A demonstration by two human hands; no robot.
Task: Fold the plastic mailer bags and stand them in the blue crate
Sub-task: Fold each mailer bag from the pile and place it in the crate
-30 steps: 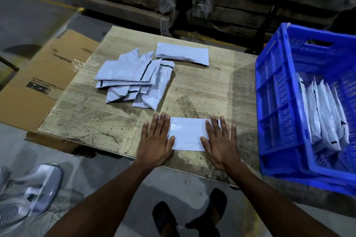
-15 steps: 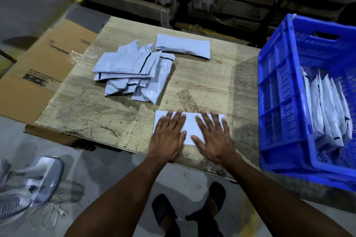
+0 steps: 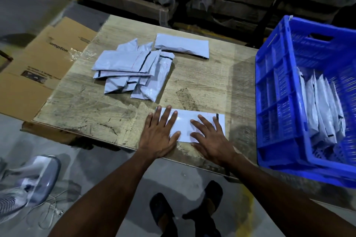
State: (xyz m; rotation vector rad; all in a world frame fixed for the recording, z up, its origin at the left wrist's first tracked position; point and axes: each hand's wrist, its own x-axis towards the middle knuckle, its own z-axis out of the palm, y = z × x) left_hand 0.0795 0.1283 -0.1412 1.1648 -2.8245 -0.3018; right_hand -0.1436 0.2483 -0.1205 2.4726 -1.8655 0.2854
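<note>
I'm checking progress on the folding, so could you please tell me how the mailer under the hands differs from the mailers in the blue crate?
The mailer under the hands lies flat on the table, while the mailers in the crate stand on edge inside the blue crate. The flat one is single and pressed by the left hand and right hand; the crate ones form a leaning row, untouched. Both are pale plastic with a dark strip.

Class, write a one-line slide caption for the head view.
Both hands, left and right, press a white mailer flat on the table beside the blue crate.
</note>
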